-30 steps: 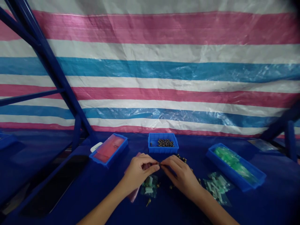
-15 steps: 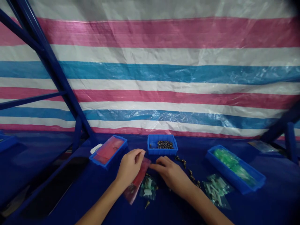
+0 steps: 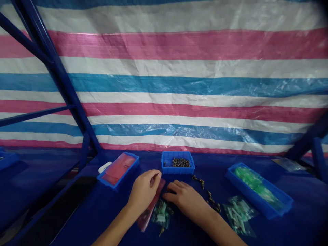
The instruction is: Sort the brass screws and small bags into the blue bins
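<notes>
My left hand (image 3: 145,190) is closed, thumb against fingers, on the upper end of a red plastic bag (image 3: 147,216) that hangs down toward the front with small dark parts near its bottom. Just right of the bag lies a clear packet of white pieces (image 3: 161,216). My right hand (image 3: 186,198) is over the upper right edge of this packet, its fingers bent and its thumb apart from them, with nothing visible between them. A small brass-coloured screw (image 3: 161,232) is below the packet.
A blue bin of dark metal parts (image 3: 178,170) stands behind my hands. Left is a bin of red bags (image 3: 136,162); right, a bin of green packets (image 3: 287,204). Loose screws (image 3: 210,196) and more clear packets (image 3: 239,215) lie to the right. A blue frame (image 3: 67,89) rises at left.
My right hand has drawn back from the red bag's edge toward the clear packet. My left hand still holds the bag. The whole view has shifted slightly, with the table lower in the picture.
</notes>
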Motion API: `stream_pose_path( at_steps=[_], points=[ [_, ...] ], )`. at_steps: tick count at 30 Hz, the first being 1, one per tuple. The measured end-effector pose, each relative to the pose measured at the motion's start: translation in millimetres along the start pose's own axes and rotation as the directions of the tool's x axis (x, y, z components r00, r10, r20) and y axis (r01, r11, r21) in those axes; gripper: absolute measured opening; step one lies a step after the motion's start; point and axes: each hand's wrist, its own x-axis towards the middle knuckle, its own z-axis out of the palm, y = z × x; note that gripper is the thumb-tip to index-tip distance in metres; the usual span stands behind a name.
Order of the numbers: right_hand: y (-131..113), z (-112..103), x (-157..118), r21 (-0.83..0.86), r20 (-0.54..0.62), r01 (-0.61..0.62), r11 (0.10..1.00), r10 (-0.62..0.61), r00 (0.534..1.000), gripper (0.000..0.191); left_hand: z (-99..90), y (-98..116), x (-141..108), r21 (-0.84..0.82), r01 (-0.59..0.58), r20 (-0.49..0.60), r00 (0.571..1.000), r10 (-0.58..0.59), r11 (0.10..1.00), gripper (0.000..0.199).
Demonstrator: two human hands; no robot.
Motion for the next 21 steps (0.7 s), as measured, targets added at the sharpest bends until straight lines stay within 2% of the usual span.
stream_pose_path(
  at_steps=[3,6,10,13,15,17,19,21],
  points=[
    [-1,0,1,-0.033,0.018,0.033,0.999,-0.032,0.999,0.003,0.3,-1,0,-0.005,-0.003,0.017,1.0,0.003,1.0,0.024],
    [3,2,-2,-0.004,0.007,-0.062,0.998,0.062,0.998,0.006,1.0,-1,0,-0.024,-0.021,0.033,0.999,0.022,0.999,0.024],
    [12,0,-10,0.192,-0.061,-0.214,0.958,0.23,0.971,0.016,1.9,2,-1,-0.056,-0.058,0.051,0.997,0.061,0.997,0.025],
    [14,-9,-15,0.415,-0.116,-0.275,0.867,0.351,0.929,0.021,1.9,5,-3,-0.043,-0.076,0.076,0.994,0.079,0.996,0.024],
    [12,-14,-16,0.641,-0.096,-0.29,0.71,0.45,0.888,0.015,2.3,7,-5,-0.044,-0.102,0.097,0.99,0.106,0.994,0.022],
    [8,-18,-14,0.851,-0.026,-0.25,0.462,0.513,0.858,0.008,3.6,7,-7,-0.084,-0.152,0.11,0.981,0.16,0.985,0.02],
    [3,-17,-12,0.957,0.038,-0.184,0.225,0.531,0.847,0.014,5.6,9,-10,-0.146,-0.201,0.104,0.971,0.217,0.969,0.026],
    [-1,-14,-9,0.985,0.079,-0.149,0.088,0.537,0.84,0.021,7.3,11,-11,-0.199,-0.229,0.074,0.966,0.247,0.953,0.031]
  ],
)
